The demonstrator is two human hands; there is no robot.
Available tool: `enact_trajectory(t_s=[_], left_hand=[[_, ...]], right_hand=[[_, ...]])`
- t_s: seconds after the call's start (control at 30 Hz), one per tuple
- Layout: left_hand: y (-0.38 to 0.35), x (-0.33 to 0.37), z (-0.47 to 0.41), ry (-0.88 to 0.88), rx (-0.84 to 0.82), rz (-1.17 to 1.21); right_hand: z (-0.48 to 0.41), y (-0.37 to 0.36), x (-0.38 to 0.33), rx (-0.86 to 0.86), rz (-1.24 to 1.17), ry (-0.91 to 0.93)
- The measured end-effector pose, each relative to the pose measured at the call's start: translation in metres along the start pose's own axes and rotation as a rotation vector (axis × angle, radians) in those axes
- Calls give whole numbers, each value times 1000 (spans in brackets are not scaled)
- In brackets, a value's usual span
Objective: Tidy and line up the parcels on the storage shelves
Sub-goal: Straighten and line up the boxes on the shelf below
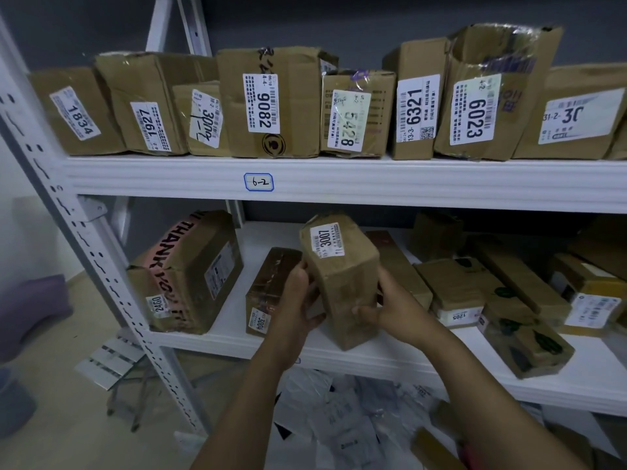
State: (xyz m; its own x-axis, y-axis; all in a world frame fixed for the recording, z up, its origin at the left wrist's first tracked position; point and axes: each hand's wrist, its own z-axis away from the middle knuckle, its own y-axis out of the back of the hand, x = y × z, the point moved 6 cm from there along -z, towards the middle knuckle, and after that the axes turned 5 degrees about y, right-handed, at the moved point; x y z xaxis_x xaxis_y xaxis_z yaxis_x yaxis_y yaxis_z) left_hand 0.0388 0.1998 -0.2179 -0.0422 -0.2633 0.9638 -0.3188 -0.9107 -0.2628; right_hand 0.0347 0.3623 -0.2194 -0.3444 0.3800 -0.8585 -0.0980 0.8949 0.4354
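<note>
Parcel 3007 [342, 276], long axis tilting back into the lower shelf [230, 317], clasped at its flanks by left hand [298, 293] and right hand [393, 307]; parcel 3004 [269, 290] lies just left.

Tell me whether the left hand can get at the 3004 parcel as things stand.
Probably, once freed: the 3004 parcel lies right beside the left hand with nothing between, but that hand and the right hand hold the 3007 parcel.
</note>
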Motion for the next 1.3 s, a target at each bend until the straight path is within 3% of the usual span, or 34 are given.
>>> enact_trajectory(t_s=[0.1, 0.23, 0.4, 0.63, 0.77, 0.97, 1.1, 1.3], left_hand=[[1, 2, -1, 14, -4, 72], [2, 11, -1, -5, -68, 69], [10, 13, -5, -87, -62, -29], [11, 4, -4, -66, -40, -227], [2, -6, -5, -31, 1, -342], [6, -9, -9, -30, 140, -294], [15, -31, -6, 32, -4, -390], [44, -48, -20, 99, -150, -549]], right_hand=[[2, -1, -12, -15, -16, 68], [11, 6, -27, -10, -255, 36], [7, 9, -26, -24, -367, 29], [12, 7, -20, 39, -430, -15], [14, 7, -17, 94, -374, -63], [8, 5, -9, 173, -259, -79], [4, -9, 6, 210, -224, -123], [-12, -35, 26, 408, 112, -236]])
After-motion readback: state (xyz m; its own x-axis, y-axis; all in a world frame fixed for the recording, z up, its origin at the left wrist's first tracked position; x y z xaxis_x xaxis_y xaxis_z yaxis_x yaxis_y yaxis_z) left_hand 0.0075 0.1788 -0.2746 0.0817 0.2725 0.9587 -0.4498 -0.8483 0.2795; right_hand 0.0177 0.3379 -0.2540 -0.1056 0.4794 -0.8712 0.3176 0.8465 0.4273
